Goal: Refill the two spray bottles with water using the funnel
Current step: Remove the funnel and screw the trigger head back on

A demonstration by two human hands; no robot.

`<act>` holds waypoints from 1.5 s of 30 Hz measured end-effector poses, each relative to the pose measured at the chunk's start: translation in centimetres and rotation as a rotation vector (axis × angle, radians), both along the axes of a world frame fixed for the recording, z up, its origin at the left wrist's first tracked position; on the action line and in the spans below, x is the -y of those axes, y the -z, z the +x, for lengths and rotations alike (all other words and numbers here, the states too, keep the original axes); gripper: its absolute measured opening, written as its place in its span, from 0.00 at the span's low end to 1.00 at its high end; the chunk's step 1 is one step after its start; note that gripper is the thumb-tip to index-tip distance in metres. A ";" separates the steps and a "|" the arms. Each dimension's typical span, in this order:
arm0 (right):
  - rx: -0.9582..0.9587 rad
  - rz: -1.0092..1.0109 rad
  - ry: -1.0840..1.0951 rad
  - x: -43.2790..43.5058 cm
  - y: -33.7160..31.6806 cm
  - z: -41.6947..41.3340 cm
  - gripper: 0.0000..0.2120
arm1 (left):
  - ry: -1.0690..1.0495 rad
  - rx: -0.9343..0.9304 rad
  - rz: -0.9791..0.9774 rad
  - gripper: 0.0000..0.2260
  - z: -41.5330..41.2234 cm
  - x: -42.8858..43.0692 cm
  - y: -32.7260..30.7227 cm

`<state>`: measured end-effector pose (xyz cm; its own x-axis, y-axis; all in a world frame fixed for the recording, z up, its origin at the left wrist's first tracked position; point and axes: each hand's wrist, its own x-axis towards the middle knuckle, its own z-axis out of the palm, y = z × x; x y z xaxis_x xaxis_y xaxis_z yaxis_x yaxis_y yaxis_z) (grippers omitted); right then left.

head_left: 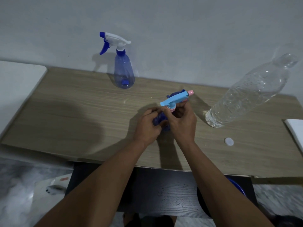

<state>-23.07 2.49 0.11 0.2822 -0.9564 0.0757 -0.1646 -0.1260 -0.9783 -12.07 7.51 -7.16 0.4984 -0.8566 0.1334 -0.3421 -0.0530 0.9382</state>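
Where the two hands meet at frame centre, spray bottle 1 of 2: small dark blue bottle [159,120] with a light blue and pink spray head [175,99], over the table [65,112]; can't tell if its base touches. Grip: left hand [147,126] fingers wrapped round the bottle body, right hand [182,122] fingers curled at the pink collar under the head. Spray bottle 2 of 2: tinted blue bottle [124,70] with white/blue trigger, upright, upper centre-left, at the table's back edge by the wall [180,30], well apart from the hands. One clear water bottle [246,94], right side, standing, water inside, top blurred. One white cap [228,141] flat on the table, near its base, lower right. One dark blue shape [174,94] behind the spray head, mostly hidden, can't tell what it is.
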 end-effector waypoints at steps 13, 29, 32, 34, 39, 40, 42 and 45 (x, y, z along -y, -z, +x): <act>-0.059 -0.079 -0.093 0.1 0.0 -0.9 0.07 | 0.010 0.005 -0.003 0.23 0.1 0.2 0.4; -0.073 -0.144 -0.069 -0.2 0.2 -0.8 0.05 | 0.036 0.021 0.012 0.23 0.4 0.2 0.6; -0.033 -0.069 -0.025 -0.1 0.1 -0.4 0.10 | 0.010 0.008 0.016 0.25 0.3 0.1 0.4; -0.027 -0.042 -0.007 -0.1 0.1 -0.3 0.13 | 0.018 -0.005 0.023 0.27 0.3 0.1 0.4; -0.089 -0.135 -0.057 -0.4 0.5 -0.7 0.09 | 0.025 0.007 0.029 0.25 0.4 0.0 0.3; -0.099 -0.168 -0.065 -0.5 0.6 -0.7 0.07 | 0.034 0.009 0.021 0.24 0.4 0.0 0.2; -0.082 -0.154 -0.061 -0.5 0.6 -0.6 0.06 | 0.031 0.009 0.011 0.23 0.3 0.0 0.2; -0.021 -0.052 -0.022 -0.5 0.4 -0.4 0.11 | 0.009 0.012 0.019 0.24 0.3 0.0 0.3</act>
<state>-23.51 3.01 -0.28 0.3051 -0.9449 0.1186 -0.1815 -0.1800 -0.9668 -11.79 7.51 -7.42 0.4896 -0.8632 0.1230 -0.3534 -0.0675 0.9330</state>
